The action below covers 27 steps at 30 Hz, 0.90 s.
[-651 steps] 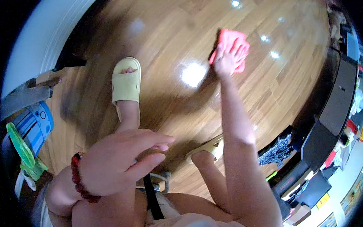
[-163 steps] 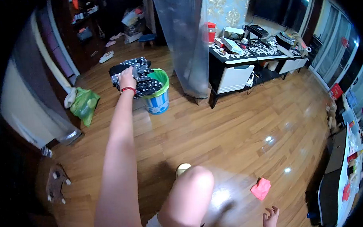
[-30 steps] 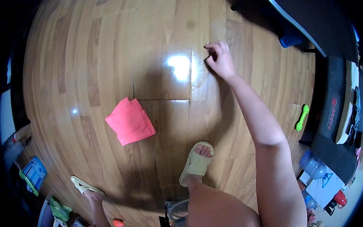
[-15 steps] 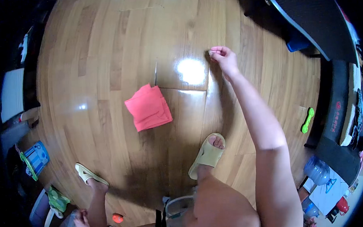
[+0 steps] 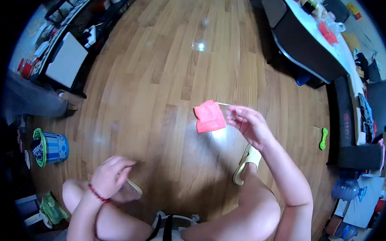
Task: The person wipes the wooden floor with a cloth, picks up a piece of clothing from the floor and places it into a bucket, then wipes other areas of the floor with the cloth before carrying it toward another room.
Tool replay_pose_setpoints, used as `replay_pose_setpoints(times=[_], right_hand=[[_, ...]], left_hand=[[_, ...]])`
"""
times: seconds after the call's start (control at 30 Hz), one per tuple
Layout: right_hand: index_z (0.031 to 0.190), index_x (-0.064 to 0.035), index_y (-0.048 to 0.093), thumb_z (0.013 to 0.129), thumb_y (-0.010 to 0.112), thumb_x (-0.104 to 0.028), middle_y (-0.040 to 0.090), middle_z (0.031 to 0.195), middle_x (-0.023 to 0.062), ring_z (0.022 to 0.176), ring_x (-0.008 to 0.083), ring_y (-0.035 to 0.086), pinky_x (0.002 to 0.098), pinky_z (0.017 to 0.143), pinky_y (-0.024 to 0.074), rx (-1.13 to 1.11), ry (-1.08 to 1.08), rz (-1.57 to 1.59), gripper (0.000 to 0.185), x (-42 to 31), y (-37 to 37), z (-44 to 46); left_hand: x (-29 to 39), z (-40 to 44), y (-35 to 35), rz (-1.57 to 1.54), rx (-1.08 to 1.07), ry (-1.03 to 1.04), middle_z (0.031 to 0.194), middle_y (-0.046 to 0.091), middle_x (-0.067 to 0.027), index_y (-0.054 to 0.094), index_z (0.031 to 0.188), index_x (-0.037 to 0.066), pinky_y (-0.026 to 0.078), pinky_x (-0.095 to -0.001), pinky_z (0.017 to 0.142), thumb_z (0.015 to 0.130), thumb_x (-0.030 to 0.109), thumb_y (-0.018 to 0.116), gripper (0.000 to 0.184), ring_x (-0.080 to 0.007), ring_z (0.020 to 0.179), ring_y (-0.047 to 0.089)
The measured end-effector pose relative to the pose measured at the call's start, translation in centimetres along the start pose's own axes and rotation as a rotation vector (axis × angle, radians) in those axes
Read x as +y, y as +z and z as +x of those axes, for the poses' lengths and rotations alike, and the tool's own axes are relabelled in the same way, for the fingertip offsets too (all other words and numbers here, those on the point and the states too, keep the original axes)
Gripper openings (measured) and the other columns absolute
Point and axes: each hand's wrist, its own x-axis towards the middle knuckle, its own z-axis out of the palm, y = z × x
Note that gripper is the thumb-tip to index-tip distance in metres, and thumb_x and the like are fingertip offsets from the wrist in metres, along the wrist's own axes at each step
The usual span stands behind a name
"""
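Observation:
A folded coral-red cloth (image 5: 210, 117) lies on the wooden floor in front of me. My right hand (image 5: 249, 123) is held just to the right of the cloth, above the right slipper (image 5: 245, 163). Its fingers are curled in with the thumb against them; what is between them, if anything, is too small to make out. A thin pale line runs between cloth and fingertips, and I cannot tell whether it is a floor seam or an object. My left hand (image 5: 112, 176), with a red bead bracelet at its wrist, is raised over my left knee, fingers loosely extended, holding nothing.
A blue patterned bucket (image 5: 57, 147) with a green rim stands at the left. A green bag (image 5: 53, 208) lies below it. At the right are a bright green object (image 5: 323, 139), a water jug (image 5: 345, 189) and a dark desk (image 5: 301, 44). A white panel (image 5: 67, 61) stands at upper left.
My view has tilted up, showing more of the room. My left hand has risen from low beside my leg to above the knee. My right hand appears nearer the cloth and closer to me.

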Motion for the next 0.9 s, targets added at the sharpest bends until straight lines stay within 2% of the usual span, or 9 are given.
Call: replay_pose_setpoints(times=[0.07,0.1,0.23,0.33,0.43,0.53,0.57,0.67,0.9], right_hand=[[0.115,0.0088,0.055,0.094,0.051,-0.025,0.063,0.105,0.0172,0.1,0.0235,0.061,0.0354,0.094,0.0476,-0.017,0.025,-0.014,0.04,0.8,5.2,-3.0],[0.117,0.0108,0.053,0.095,0.045,-0.035,0.061,0.112,0.0207,0.104,0.0264,0.06,0.0363,0.097,0.0455,-0.067,0.038,-0.046,0.051,1.1,7.8,-4.6],[0.119,0.0111,0.05,0.095,0.04,-0.046,0.057,0.121,0.0224,0.112,0.0277,0.056,0.0374,0.101,0.0415,-0.066,0.016,0.023,0.063,4.1,17.1,-10.2],[0.123,0.0121,0.048,0.095,0.039,-0.049,0.056,0.123,0.0227,0.113,0.0271,0.056,0.0365,0.101,0.0415,-0.031,-0.006,0.131,0.068,7.4,23.3,-13.3],[0.126,0.0127,0.045,0.096,0.031,-0.048,0.051,0.128,0.024,0.116,0.0286,0.054,0.0375,0.103,0.0395,0.02,-0.069,0.226,0.069,11.2,27.5,-15.1],[0.126,0.0124,0.045,0.097,0.029,-0.047,0.051,0.128,0.0239,0.118,0.0297,0.051,0.0398,0.104,0.0387,0.085,-0.081,0.29,0.068,13.6,30.1,-16.3],[0.126,0.0122,0.045,0.098,0.028,-0.046,0.051,0.128,0.0238,0.119,0.03,0.051,0.0405,0.104,0.0386,0.094,-0.089,0.297,0.067,14.2,30.5,-16.6],[0.126,0.0112,0.046,0.098,0.027,-0.045,0.051,0.128,0.0234,0.118,0.0304,0.051,0.0428,0.105,0.0381,0.045,-0.092,0.332,0.065,16.1,30.2,-16.1],[0.124,0.0088,0.046,0.098,0.029,-0.045,0.052,0.125,0.0248,0.116,0.0341,0.053,0.0438,0.102,0.0411,0.0,-0.168,0.311,0.062,18.7,29.2,-16.7]], left_hand=[[0.1,-0.4,0.0,-0.223,0.01,0.128,0.1,0.061,-0.0135,0.061,0.108,0.005,0.05,-0.0337,0.077,0.083,0.007,0.062,0.025,-0.0282,0.092,0.061],[0.7,-0.5,0.0,-0.349,0.022,0.169,0.105,0.06,-0.0128,0.058,0.112,0.006,0.051,-0.032,0.076,0.082,0.008,0.063,0.03,-0.0256,0.094,0.061],[3.0,-0.7,1.3,-0.735,0.179,0.232,0.112,0.058,-0.009,0.051,0.125,0.004,0.051,-0.0281,0.08,0.073,0.013,0.077,0.059,-0.0168,0.101,0.058],[3.8,-3.3,0.8,-0.767,0.224,0.231,0.111,0.058,-0.0089,0.049,0.128,0.004,0.053,-0.0267,0.077,0.07,0.012,0.08,0.066,-0.0148,0.096,0.06],[1.7,-6.4,0.5,-0.916,0.207,0.199,0.105,0.061,-0.0097,0.053,0.123,0.003,0.054,-0.0247,0.072,0.07,0.008,0.08,0.06,-0.0127,0.087,0.063],[-1.4,-8.7,0.2,-0.805,0.235,0.279,0.096,0.064,-0.0091,0.058,0.117,0.002,0.054,-0.0231,0.068,0.07,0.002,0.077,0.051,-0.0112,0.078,0.064],[-1.6,-9.5,-0.5,-0.836,0.237,0.259,0.089,0.065,-0.0081,0.063,0.107,0.0,0.054,-0.0235,0.067,0.072,0.0,0.075,0.037,-0.0105,0.076,0.064],[-2.5,-10.4,-1.0,-0.799,0.244,0.29,0.086,0.065,-0.0072,0.066,0.1,-0.001,0.053,-0.0226,0.065,0.073,0.002,0.074,0.028,-0.0097,0.073,0.063],[-3.5,-10.3,0.8,-0.904,0.156,0.153,0.077,0.067,-0.0056,0.071,0.083,0.001,0.049,-0.0232,0.059,0.078,0.006,0.07,0.007,-0.0088,0.069,0.061]])
